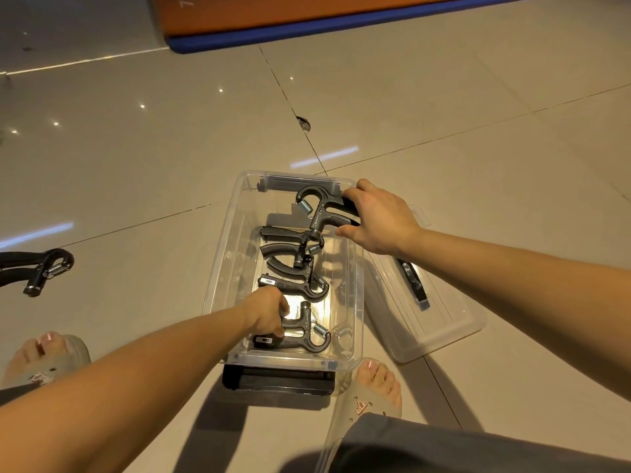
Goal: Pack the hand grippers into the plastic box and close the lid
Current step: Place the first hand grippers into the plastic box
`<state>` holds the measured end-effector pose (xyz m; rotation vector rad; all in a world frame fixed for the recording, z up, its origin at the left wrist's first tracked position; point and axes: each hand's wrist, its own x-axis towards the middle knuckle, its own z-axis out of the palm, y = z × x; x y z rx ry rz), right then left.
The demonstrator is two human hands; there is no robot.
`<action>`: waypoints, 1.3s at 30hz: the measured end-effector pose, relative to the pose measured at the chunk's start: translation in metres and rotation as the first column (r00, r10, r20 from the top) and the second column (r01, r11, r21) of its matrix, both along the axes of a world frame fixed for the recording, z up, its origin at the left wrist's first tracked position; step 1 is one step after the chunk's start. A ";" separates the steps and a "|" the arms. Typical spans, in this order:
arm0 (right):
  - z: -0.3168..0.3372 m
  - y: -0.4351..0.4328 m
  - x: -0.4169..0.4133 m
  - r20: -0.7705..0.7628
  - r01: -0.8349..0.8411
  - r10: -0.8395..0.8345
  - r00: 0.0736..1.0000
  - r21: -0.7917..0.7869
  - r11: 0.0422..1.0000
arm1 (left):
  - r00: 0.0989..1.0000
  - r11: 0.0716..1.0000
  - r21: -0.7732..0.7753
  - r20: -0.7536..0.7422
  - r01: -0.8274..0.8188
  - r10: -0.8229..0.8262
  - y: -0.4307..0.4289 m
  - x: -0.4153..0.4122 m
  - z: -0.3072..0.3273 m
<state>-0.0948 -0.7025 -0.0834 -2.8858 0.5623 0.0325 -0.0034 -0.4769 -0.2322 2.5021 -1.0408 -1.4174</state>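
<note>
Right grip [377, 218] clenched on far hand gripper [321, 208] over plastic box [218, 264]. Left grip [268, 314] clenched on near hand gripper [307, 336] inside. Lid [440, 322] beside right grip, on floor.

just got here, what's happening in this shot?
A person is packing hand grippers into a clear plastic box on the floor. The right hand holds one gripper at the far end; the left hand holds another at the near end. One gripper remains outside, and the lid lies beside the box.
</note>
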 end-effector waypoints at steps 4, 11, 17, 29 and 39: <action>0.003 0.001 -0.002 -0.011 0.001 -0.001 1.000 0.015 1.000 | 0.984 0.981 -0.104 -0.093 -0.163 0.154 -0.003 -0.001 0.011; 0.015 0.001 -0.002 0.030 0.027 -0.028 0.999 0.016 1.000 | 0.849 0.706 -0.471 -0.315 -0.528 0.425 -0.020 0.012 0.108; 0.030 0.026 0.010 0.138 0.068 -0.075 0.988 0.053 0.996 | 0.703 0.454 -0.539 -0.496 -0.710 0.510 -0.028 0.010 0.174; 0.078 0.051 0.030 0.304 0.080 -0.275 0.912 0.526 0.847 | 0.864 0.585 -0.638 -0.327 -0.501 0.383 0.010 0.070 0.227; 0.081 0.060 0.022 0.143 -0.003 -0.207 0.968 0.830 0.558 | 0.950 0.737 -0.603 -0.249 -0.304 0.188 0.016 0.090 0.237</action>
